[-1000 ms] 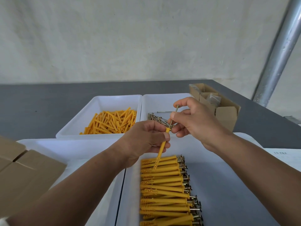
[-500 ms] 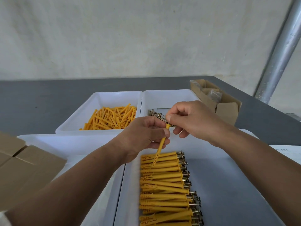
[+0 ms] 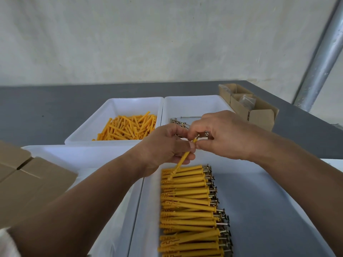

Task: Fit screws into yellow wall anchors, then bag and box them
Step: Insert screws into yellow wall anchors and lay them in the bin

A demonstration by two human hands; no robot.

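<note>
My left hand grips a yellow wall anchor that slants down toward the near tray. My right hand pinches the head of a screw at the anchor's top end; only the screw head shows. Below them a white tray holds a neat row of several anchors with screws fitted. Farther back, one white bin holds loose yellow anchors and the bin beside it holds loose screws.
An open cardboard box with clear plastic bags stands at the back right on the grey table. Another cardboard box lies at the near left, beside an empty white tray. A metal pole rises at right.
My right hand has pushed the screw down into the anchor held by my left hand; the long shank seen a second ago is now hidden inside. Both hands have stayed over the near tray.
</note>
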